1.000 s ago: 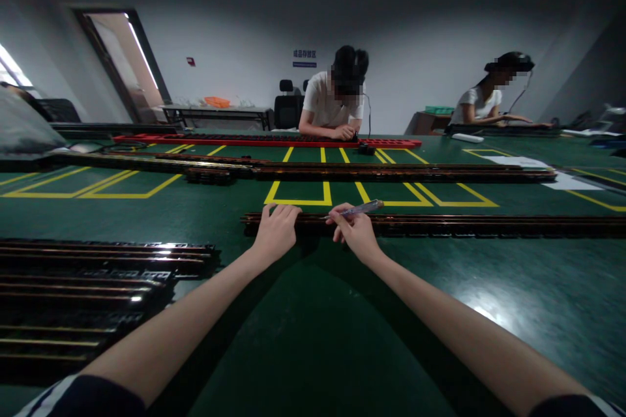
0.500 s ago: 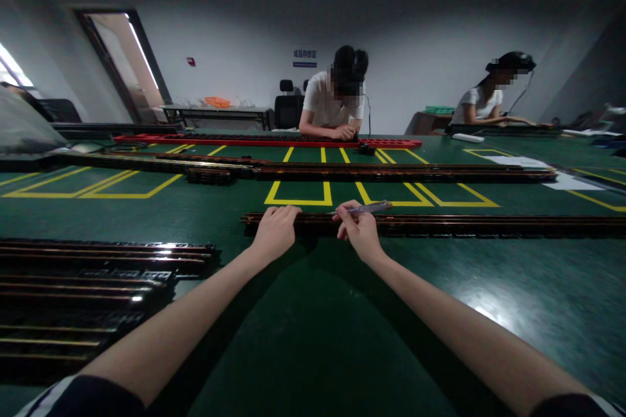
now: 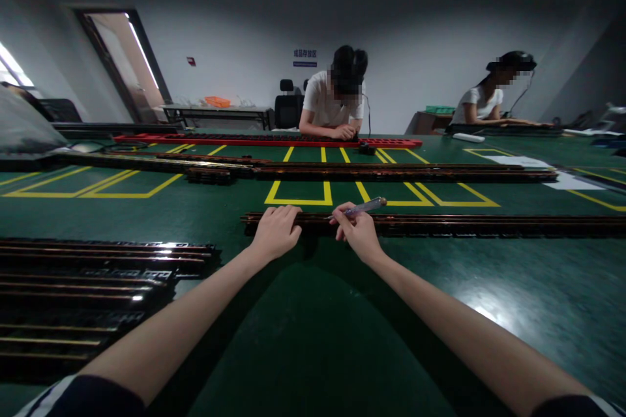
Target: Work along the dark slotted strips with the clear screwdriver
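Observation:
A long dark rail [image 3: 464, 224] with copper-coloured strips lies across the green table [image 3: 317, 339] in front of me. My left hand [image 3: 276, 231] rests on the rail near its left end, fingers curled over its top edge. My right hand [image 3: 358, 231] is closed on a slim clear-handled screwdriver [image 3: 359, 208], whose tip points left at the top of the rail between my hands.
A stack of similar dark rails [image 3: 98, 287] lies at the near left. More long rails [image 3: 342, 171] and a red strip [image 3: 264, 141] cross the table farther back, over yellow floor-tape boxes [image 3: 298, 194]. Two people sit working at the far side.
My right hand with the screwdriver has shifted slightly along the rail, to the right and then back a little. The left hand has stayed on the rail.

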